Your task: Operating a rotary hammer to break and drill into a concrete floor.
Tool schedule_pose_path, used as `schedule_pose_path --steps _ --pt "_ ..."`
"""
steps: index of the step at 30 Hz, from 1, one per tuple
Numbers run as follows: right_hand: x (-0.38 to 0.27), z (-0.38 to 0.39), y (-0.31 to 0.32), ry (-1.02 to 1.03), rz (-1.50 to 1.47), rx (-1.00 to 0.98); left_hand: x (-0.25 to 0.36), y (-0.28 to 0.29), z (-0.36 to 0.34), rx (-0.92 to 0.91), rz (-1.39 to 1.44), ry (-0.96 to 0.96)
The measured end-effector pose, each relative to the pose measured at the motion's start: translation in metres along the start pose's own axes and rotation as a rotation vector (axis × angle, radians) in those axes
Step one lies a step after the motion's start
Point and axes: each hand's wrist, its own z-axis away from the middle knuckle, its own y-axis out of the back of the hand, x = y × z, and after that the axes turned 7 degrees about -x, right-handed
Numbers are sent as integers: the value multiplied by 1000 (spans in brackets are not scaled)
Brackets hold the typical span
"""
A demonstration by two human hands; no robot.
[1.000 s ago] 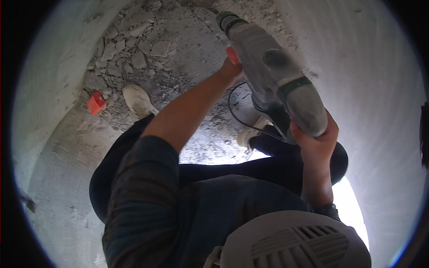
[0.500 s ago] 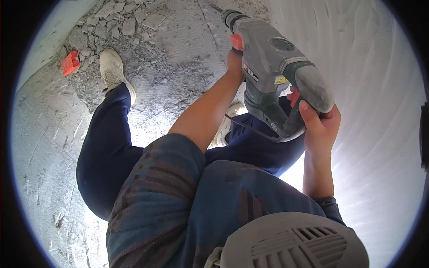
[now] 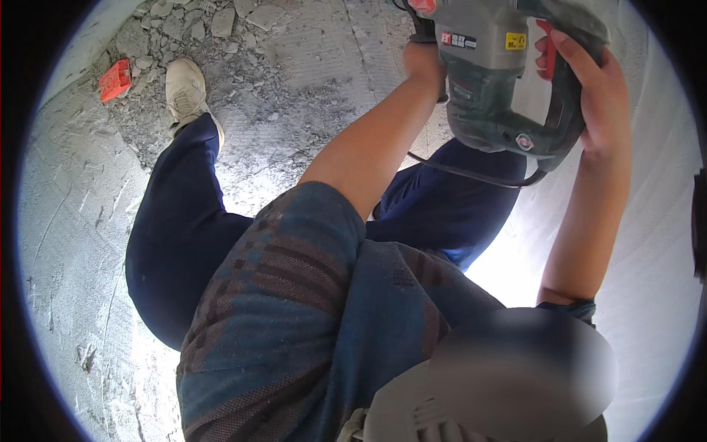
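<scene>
A grey and dark green power hammer drill (image 3: pixel 482 96) is raised at the upper right, its front end cut off by the top edge. My left hand (image 3: pixel 422 60) is closed on its black side handle (image 3: pixel 423 28), below a red knob (image 3: pixel 423 6). My right hand (image 3: pixel 601 90) wraps round the rear loop handle, fingertips by the red trigger (image 3: pixel 546 48). A black cord (image 3: pixel 464 171) loops from the bottom of that handle across my raised leg.
Broken grey rubble (image 3: pixel 169 26) lies over the rough floor (image 3: pixel 294 88). A red plastic piece (image 3: pixel 115 79) sits beside my left shoe (image 3: pixel 185 88). Pale walls stand close at left and right (image 3: pixel 648 221). A grey mask (image 3: pixel 401 405) hangs below my view.
Both hands have carried the drill up and to the right, tipping it so more of its underside and trigger show; its bit has left the view.
</scene>
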Motion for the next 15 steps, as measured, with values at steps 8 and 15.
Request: schedule_pose_path --steps 8,15 --pt "-44 -12 -20 111 168 89 30 -20 1 148 -430 -92" --pt "-52 -28 0 61 337 53 64 -19 16 140 210 112"
